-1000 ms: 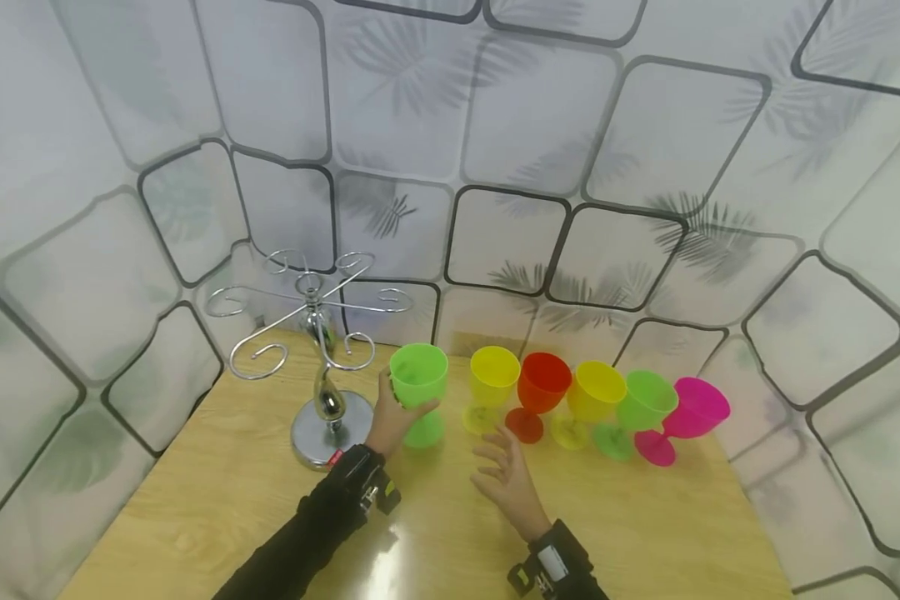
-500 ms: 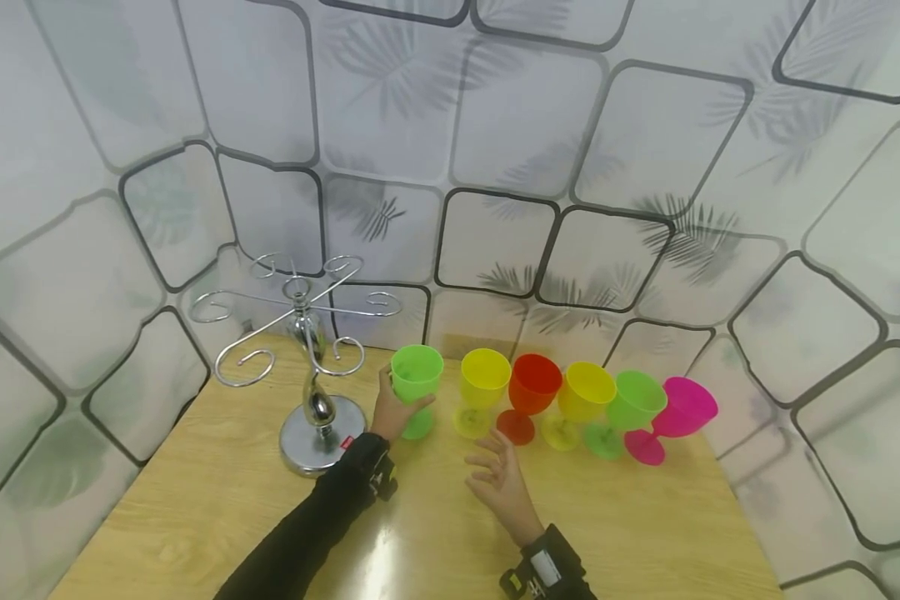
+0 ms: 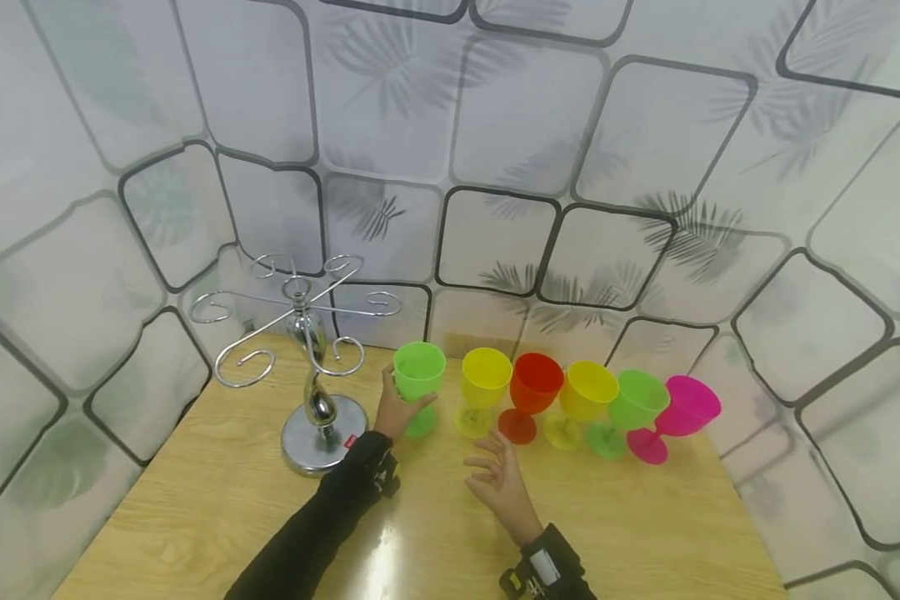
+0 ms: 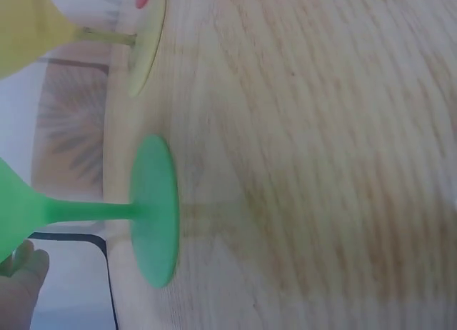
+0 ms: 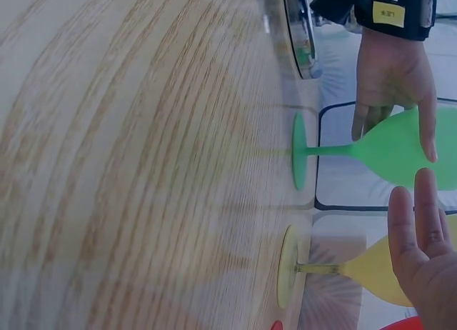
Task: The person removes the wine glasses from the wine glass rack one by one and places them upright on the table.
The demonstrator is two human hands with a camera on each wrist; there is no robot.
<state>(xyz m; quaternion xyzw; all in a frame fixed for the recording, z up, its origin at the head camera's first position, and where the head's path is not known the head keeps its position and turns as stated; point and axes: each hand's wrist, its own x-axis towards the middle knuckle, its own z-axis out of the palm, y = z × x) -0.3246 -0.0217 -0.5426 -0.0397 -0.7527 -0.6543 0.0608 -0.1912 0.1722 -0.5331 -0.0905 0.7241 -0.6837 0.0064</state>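
My left hand (image 3: 397,407) grips the bowl of a green plastic goblet (image 3: 418,372), with the thumb across its near side and fingers behind. The goblet stands upright, its round foot (image 4: 155,212) at the tabletop in the left wrist view. Just right of it is a yellow goblet (image 3: 486,377). My right hand (image 3: 501,482) hovers in front of the yellow goblet and a red goblet (image 3: 536,382), fingers loosely bent and holding nothing. In the right wrist view, the right fingers (image 5: 427,208) overlap the yellow bowl, while the left hand (image 5: 396,73) shows beyond.
A chrome stand (image 3: 319,404) with several curled wire arms rises at the left, close to my left hand. Farther right along the row are another yellow goblet (image 3: 588,390), another green one (image 3: 637,400) and a pink one (image 3: 688,407). A patterned curtain (image 3: 510,242) hangs behind the wooden table (image 3: 435,533).
My left hand has shifted the green goblet slightly right and back, nearer the yellow one. The right hand stays about where it was. The view has turned a little.
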